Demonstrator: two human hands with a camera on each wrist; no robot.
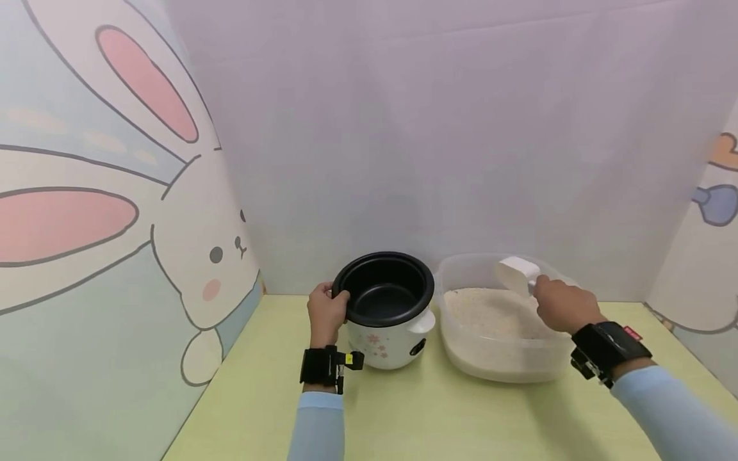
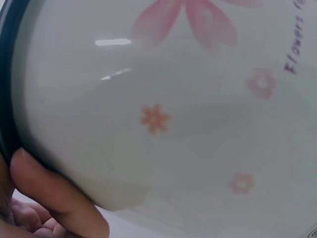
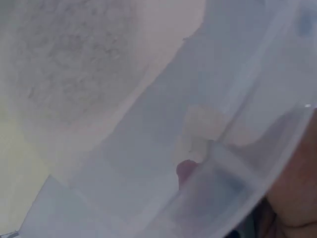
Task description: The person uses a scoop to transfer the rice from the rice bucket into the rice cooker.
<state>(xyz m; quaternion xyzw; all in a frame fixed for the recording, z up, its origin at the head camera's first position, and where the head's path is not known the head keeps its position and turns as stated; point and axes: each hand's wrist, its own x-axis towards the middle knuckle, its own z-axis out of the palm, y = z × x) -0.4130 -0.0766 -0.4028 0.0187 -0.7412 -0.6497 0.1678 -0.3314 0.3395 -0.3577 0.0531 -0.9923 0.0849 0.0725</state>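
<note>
A white rice cooker (image 1: 377,349) with pink flowers stands on the table, its black inner pot (image 1: 385,298) showing no contents. My left hand (image 1: 327,314) grips the pot's rim at the left side; in the left wrist view the thumb (image 2: 54,193) lies against the dark rim beside the white body. To the right is a translucent plastic tub (image 1: 501,365) of rice (image 1: 496,312). Over the tub's right part, my right hand (image 1: 567,304) holds a white scoop (image 1: 517,272) by its handle, tilted, bowl to the left. In the right wrist view the tub's wall (image 3: 148,144) partly covers the hand.
Cooker and tub stand side by side near the back of the pale yellow table (image 1: 438,422). Behind them hangs a plain pale curtain (image 1: 403,128). A rabbit-printed panel (image 1: 115,288) borders the left side, and another printed panel (image 1: 703,269) the right.
</note>
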